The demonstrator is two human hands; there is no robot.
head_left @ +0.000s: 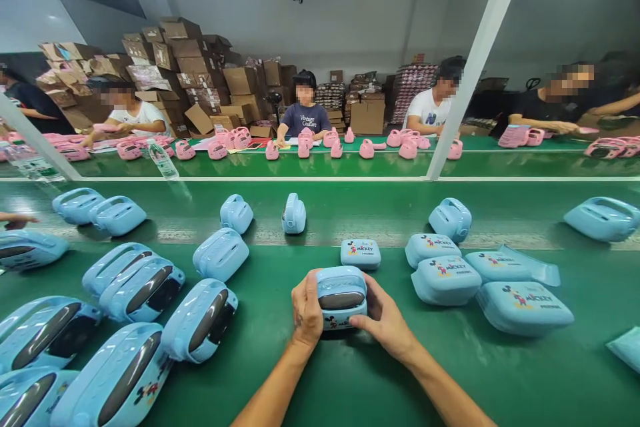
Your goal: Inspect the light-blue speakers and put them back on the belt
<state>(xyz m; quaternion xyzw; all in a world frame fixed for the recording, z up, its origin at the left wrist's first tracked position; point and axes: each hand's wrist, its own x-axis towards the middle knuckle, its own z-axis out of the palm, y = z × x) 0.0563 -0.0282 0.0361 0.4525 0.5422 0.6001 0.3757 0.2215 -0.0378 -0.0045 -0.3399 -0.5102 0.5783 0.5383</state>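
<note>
Between my two hands is a light-blue plastic housing [342, 280] with a top handle, a dark glossy panel and a Mickey print on its lower front. My left hand [307, 310] is wrapped round its left side. My right hand [383, 313] grips the other side, thumb against the lower front. Just beyond lies a blue printed shell [360, 252] marked with Mickey. To the right are several similar printed shells [447, 278] in a loose group. On my left sit several blue handled housings [200, 320], some with dark panels facing me.
The green work surface [310, 380] runs up to a green belt [340, 203] carrying more blue housings. A white post [475, 60] slants upward on the right. Co-workers sit across the line behind pink housings [240, 139]. A plastic bottle [163, 160] stands beyond the belt, with cardboard boxes behind.
</note>
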